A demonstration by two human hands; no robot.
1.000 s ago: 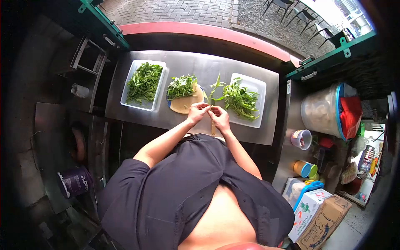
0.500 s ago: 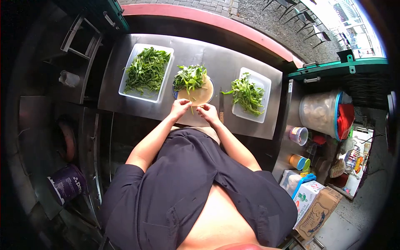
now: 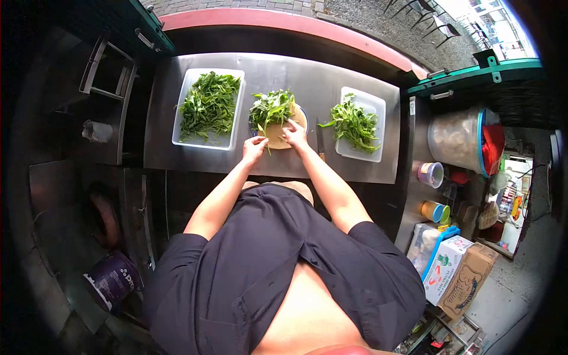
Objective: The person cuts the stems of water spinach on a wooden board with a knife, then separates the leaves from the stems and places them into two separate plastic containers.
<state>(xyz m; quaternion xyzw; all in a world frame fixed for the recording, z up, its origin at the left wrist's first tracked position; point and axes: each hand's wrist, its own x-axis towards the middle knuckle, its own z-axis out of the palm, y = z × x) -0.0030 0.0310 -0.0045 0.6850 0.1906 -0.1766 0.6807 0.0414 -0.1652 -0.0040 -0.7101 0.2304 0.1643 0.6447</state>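
My left hand (image 3: 255,148) is closed on a thin green stem at the near edge of a round wooden board (image 3: 278,139). On the board's lower right, my right hand (image 3: 294,134) has its fingers bent close to the greens; whether it pinches anything is too small to tell. A pile of leafy greens (image 3: 271,110) covers the upper part of the board. More loose greens (image 3: 208,109) fill a white tray (image 3: 179,131) on the left. To the right, another white tray (image 3: 374,108) holds a smaller heap (image 3: 355,125). A knife (image 3: 320,142) lies beside the board.
The metal table (image 3: 307,74) bears the board and trays. On the right are a large lidded tub (image 3: 454,141), small plastic containers (image 3: 431,174) and cardboard boxes (image 3: 467,279). A purple bucket (image 3: 112,280) is at the lower left. Chairs stand outside.
My right hand has moved up and over the board, nearer the greens. My left hand has shifted slightly, still with a stem. The view has tilted a little.
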